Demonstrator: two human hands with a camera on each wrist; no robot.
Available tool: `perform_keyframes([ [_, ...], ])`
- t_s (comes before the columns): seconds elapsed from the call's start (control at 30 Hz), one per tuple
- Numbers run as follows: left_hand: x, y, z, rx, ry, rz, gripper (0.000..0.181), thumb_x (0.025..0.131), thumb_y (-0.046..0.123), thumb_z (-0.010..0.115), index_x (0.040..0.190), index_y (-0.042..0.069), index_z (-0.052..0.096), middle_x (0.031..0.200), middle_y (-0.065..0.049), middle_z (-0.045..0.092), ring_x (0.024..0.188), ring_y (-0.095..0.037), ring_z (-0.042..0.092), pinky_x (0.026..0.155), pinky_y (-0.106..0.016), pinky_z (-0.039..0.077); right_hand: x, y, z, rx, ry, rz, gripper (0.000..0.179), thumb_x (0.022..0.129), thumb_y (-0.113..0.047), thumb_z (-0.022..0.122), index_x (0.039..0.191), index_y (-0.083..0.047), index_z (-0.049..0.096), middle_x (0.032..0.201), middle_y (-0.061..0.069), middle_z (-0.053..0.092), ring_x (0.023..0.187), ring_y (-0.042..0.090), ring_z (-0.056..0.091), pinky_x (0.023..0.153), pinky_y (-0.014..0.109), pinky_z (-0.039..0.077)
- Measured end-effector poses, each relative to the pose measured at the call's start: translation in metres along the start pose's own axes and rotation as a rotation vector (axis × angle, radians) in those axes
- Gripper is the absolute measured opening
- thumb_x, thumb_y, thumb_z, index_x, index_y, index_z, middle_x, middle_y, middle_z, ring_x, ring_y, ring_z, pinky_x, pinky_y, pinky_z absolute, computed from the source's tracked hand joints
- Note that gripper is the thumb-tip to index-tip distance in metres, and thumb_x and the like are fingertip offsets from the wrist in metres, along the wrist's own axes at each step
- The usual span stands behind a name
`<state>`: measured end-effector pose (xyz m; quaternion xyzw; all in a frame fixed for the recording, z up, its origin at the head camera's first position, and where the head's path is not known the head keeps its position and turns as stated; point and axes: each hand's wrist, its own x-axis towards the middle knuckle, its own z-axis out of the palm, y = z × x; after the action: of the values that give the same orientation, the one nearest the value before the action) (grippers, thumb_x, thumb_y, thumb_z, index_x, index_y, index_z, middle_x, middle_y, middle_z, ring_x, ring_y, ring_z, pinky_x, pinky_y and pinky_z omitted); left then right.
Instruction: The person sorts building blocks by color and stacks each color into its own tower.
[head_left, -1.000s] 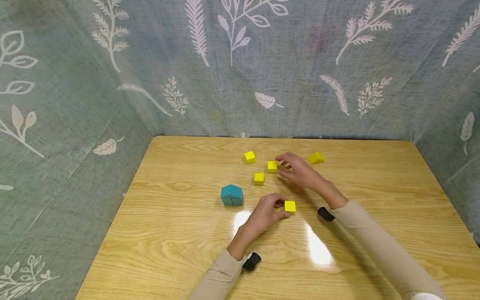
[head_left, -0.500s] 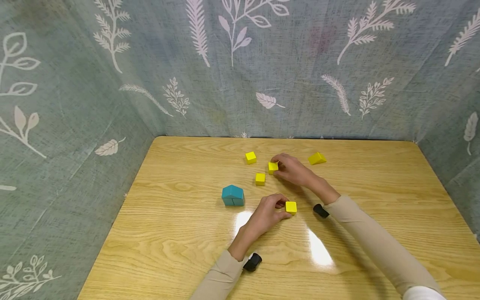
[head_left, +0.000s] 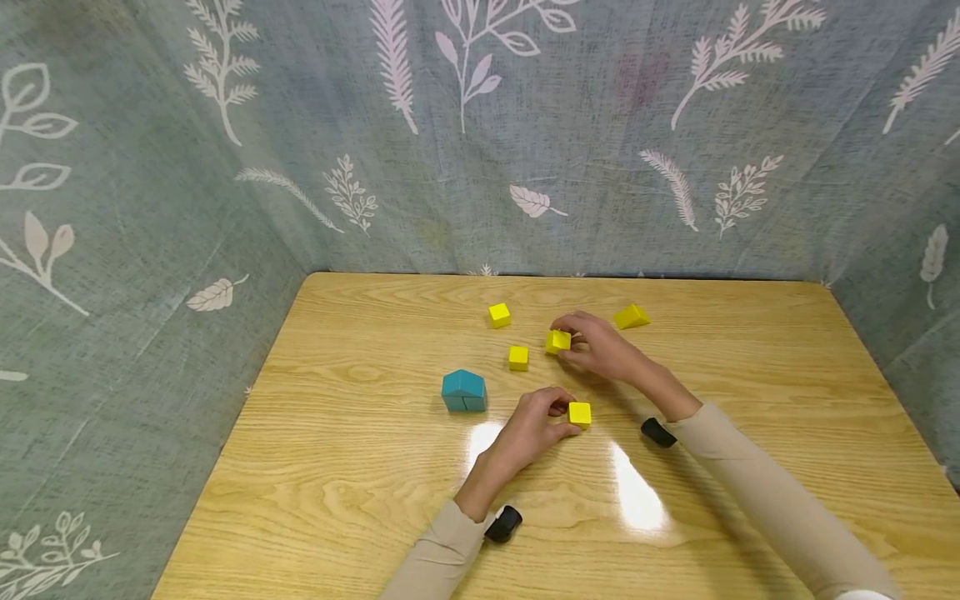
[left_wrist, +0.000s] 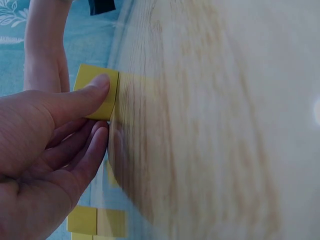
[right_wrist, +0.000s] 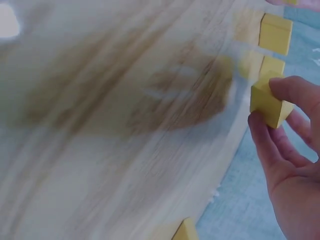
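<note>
Near the table's middle, my left hand [head_left: 528, 425] pinches a yellow cube [head_left: 580, 414] between thumb and fingers; in the left wrist view the thumb lies across the face of that cube [left_wrist: 100, 102]. Farther back and to the right, my right hand [head_left: 603, 346] grips a second yellow cube [head_left: 558, 342]. The right wrist view shows this cube [right_wrist: 267, 102] tilted between the thumb and fingertips. Two more yellow cubes stand on the table to the left of my right hand, a nearer cube [head_left: 518, 358] and a farther cube [head_left: 499, 315].
A yellow triangular block [head_left: 632, 317] lies behind my right wrist. Left of my left hand stands a blue house-shaped stack [head_left: 464, 391], a pointed top on two small blocks. The wooden table [head_left: 337, 500] meets a leaf-patterned curtain [head_left: 450, 208] at its back and sides.
My right hand has closed on the yellow cube, which has shifted slightly right and toward me and turned. My left hand and its cube have stayed in place.
</note>
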<state>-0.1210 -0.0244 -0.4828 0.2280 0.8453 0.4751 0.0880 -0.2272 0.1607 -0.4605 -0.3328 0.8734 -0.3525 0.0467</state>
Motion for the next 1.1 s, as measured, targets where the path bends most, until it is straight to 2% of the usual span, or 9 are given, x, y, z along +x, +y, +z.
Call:
perform_keyframes([
  [0.27, -0.001, 0.0, 0.0, 0.002, 0.0, 0.014, 0.024, 0.087, 0.004, 0.082, 0.108, 0.0, 0.07, 0.106, -0.011, 0.072, 0.099, -0.021, 0.07, 0.089, -0.022, 0.056, -0.02, 0.0, -0.008, 0.106, 0.013, 0.033, 0.035, 0.093, 0.001, 0.074, 0.125, 0.005, 0.06, 0.125, 0.021, 0.061, 0.118, 0.039, 0.06, 0.098, 0.052, 0.055],
  [0.5, -0.001, -0.001, -0.001, 0.0, 0.011, 0.018, 0.024, 0.087, 0.004, 0.082, 0.107, 0.001, 0.07, 0.105, -0.01, 0.071, 0.098, -0.02, 0.069, 0.089, -0.024, 0.057, -0.039, -0.001, -0.008, 0.129, 0.029, 0.057, 0.031, 0.091, 0.003, 0.076, 0.119, 0.001, 0.06, 0.117, 0.016, 0.062, 0.116, 0.039, 0.062, 0.096, 0.053, 0.056],
  [0.63, -0.001, -0.001, 0.0, 0.004, 0.014, 0.013, 0.024, 0.087, 0.004, 0.082, 0.108, 0.001, 0.07, 0.105, -0.01, 0.072, 0.098, -0.02, 0.069, 0.089, -0.024, 0.057, -0.051, -0.004, -0.008, 0.155, 0.019, 0.075, 0.034, 0.091, 0.0, 0.077, 0.122, 0.0, 0.061, 0.12, 0.015, 0.063, 0.116, 0.038, 0.063, 0.096, 0.052, 0.056],
  [0.8, -0.001, -0.001, 0.0, 0.009, 0.015, 0.021, 0.024, 0.087, 0.005, 0.082, 0.108, 0.0, 0.07, 0.105, -0.01, 0.072, 0.099, -0.021, 0.069, 0.089, -0.024, 0.057, -0.068, -0.006, -0.009, 0.166, 0.024, 0.049, 0.037, 0.091, 0.001, 0.077, 0.125, 0.002, 0.062, 0.124, 0.017, 0.063, 0.115, 0.039, 0.063, 0.095, 0.05, 0.057],
  [1.1, -0.001, -0.001, 0.001, -0.008, 0.019, 0.009, 0.025, 0.087, 0.005, 0.082, 0.109, 0.0, 0.07, 0.106, -0.01, 0.072, 0.1, -0.021, 0.069, 0.09, -0.024, 0.057, -0.093, -0.003, -0.005, 0.2, 0.01, 0.084, 0.03, 0.091, 0.003, 0.076, 0.117, -0.003, 0.063, 0.114, 0.01, 0.066, 0.112, 0.036, 0.067, 0.094, 0.047, 0.058],
])
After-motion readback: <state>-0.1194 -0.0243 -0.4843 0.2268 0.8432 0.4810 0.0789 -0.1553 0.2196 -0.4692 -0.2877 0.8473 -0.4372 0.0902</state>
